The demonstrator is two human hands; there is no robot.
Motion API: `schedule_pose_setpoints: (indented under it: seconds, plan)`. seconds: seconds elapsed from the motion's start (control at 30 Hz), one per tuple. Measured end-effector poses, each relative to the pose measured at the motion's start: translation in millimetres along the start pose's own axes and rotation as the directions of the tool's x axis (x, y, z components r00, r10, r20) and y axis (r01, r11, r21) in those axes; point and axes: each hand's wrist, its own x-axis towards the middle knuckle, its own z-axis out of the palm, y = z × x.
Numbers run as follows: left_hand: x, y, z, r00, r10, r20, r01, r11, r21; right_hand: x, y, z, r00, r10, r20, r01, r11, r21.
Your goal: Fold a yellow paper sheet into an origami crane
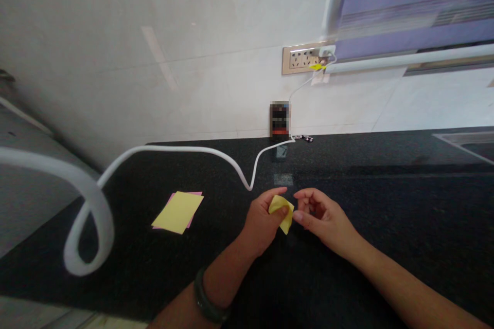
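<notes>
My left hand (263, 223) is closed on a folded piece of yellow paper (286, 222), its thumb pressed on the paper's face. A bangle circles my left wrist. Just to the right, my right hand (322, 218) is half curled, with a gap between thumb and fingers and nothing visible in it. Its thumb tip is close to the paper's right edge; whether they touch I cannot tell. Further left on the dark counter lies a flat yellow sheet (180, 212) on top of a pink sheet (195, 208), of which only the edges show.
A thick white cable (173, 149) loops across the left of the black counter (127, 267). A phone (280, 119), its screen blurred, leans against the tiled wall, wired to a socket panel (299, 58). A patterned strap (304, 139) lies beside it. A sink edge (463, 146) is at far right.
</notes>
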Motion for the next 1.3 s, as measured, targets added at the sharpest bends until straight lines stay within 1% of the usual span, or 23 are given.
schedule_pose_setpoints:
  seconds: [0.1, 0.13, 0.2, 0.27, 0.33, 0.37, 0.47, 0.53, 0.67, 0.73, 0.8, 0.83, 0.87, 0.93, 0.97, 1.0, 1.03, 1.1, 1.2, 1.3]
  plan:
    - [-1.8, -2.6, 1.5, 0.987, 0.148, -0.058, -0.138, 0.980, 0.142, -3.2, -1.3, 0.9, 0.986, -0.165, -0.010, 0.160, 0.967, -0.201]
    - [-2.5, -3.2, 2.0, 0.981, 0.180, -0.078, -0.165, 0.972, 0.165, -4.0, -1.6, 0.4, 0.973, -0.231, 0.002, 0.223, 0.940, -0.260]
    - [-3.7, -3.6, 3.1, 0.973, 0.201, -0.109, -0.183, 0.970, 0.158, -4.9, -1.7, -1.7, 0.931, -0.363, 0.026, 0.350, 0.872, -0.342]
    - [-4.0, -2.6, 3.7, 0.978, 0.168, -0.126, -0.160, 0.984, 0.072, -5.3, -0.9, -4.6, 0.882, -0.470, 0.024, 0.439, 0.806, -0.397]
    - [-3.6, -0.5, 3.8, 0.989, 0.101, -0.107, -0.102, 0.995, -0.004, -5.3, 0.4, -7.1, 0.843, -0.538, 0.006, 0.483, 0.752, -0.448]
    - [-3.3, 0.8, 3.7, 0.994, 0.066, -0.090, -0.068, 0.998, -0.016, -5.3, 1.1, -8.1, 0.828, -0.560, 0.005, 0.497, 0.730, -0.470]
    - [-2.7, 4.3, 3.1, 0.998, -0.015, -0.067, 0.013, 0.999, -0.030, -5.1, 1.7, -9.9, 0.799, -0.599, 0.054, 0.538, 0.672, -0.509]
    - [-2.7, 5.7, 3.2, 0.997, -0.061, -0.056, 0.054, 0.992, -0.117, -5.3, 0.3, -10.5, 0.791, -0.603, 0.100, 0.560, 0.649, -0.514]
    - [-3.1, 6.9, 4.9, 0.994, -0.111, 0.026, 0.113, 0.930, -0.349, -6.8, -4.6, -11.7, 0.796, -0.587, 0.146, 0.576, 0.663, -0.478]
    - [-3.2, 7.6, 5.6, 0.993, -0.110, 0.050, 0.121, 0.902, -0.413, -7.6, -6.6, -12.2, 0.802, -0.578, 0.148, 0.578, 0.690, -0.436]
    - [-3.2, 7.9, 5.6, 0.993, -0.105, 0.054, 0.118, 0.891, -0.439, -7.4, -7.2, -11.8, 0.830, -0.546, 0.117, 0.544, 0.745, -0.385]
    - [-3.0, 7.7, 5.4, 0.994, -0.101, 0.051, 0.113, 0.891, -0.440, -6.8, -7.0, -11.2, 0.855, -0.513, 0.074, 0.503, 0.787, -0.358]
    - [-2.8, 7.1, 5.0, 0.994, -0.096, 0.048, 0.107, 0.893, -0.436, -5.9, -6.4, -10.3, 0.892, -0.452, 0.013, 0.431, 0.842, -0.324]
    - [-2.3, 5.0, 3.9, 0.996, -0.080, 0.042, 0.090, 0.902, -0.423, -3.7, -4.9, -8.1, 0.957, -0.272, -0.105, 0.246, 0.947, -0.208]
    - [-2.0, 3.6, 3.3, 0.997, -0.070, 0.042, 0.081, 0.906, -0.416, -2.6, -4.2, -7.0, 0.979, -0.168, -0.116, 0.151, 0.979, -0.138]
    - [-1.8, 2.3, 2.9, 0.997, -0.060, 0.046, 0.073, 0.910, -0.408, -1.7, -3.7, -6.1, 0.991, -0.082, -0.107, 0.073, 0.994, -0.079]
    - [-1.7, 1.3, 2.5, 0.997, -0.052, 0.049, 0.067, 0.914, -0.399, -1.0, -3.5, -5.4, 0.997, -0.016, -0.081, 0.013, 0.999, -0.037]
    - [-2.0, 1.1, 2.3, 0.997, -0.043, 0.064, 0.064, 0.924, -0.377, -0.3, -3.6, -4.6, 0.998, 0.049, -0.035, -0.049, 0.999, 0.001]
    - [-3.5, 5.5, 2.7, 0.994, -0.044, 0.099, 0.078, 0.926, -0.370, 0.4, -4.0, -5.0, 0.996, 0.083, -0.046, -0.082, 0.996, 0.020]
    - [-5.0, 10.7, 2.8, 0.991, -0.057, 0.119, 0.102, 0.904, -0.416, 1.5, -3.7, -5.8, 0.993, 0.090, -0.082, -0.090, 0.996, 0.008]
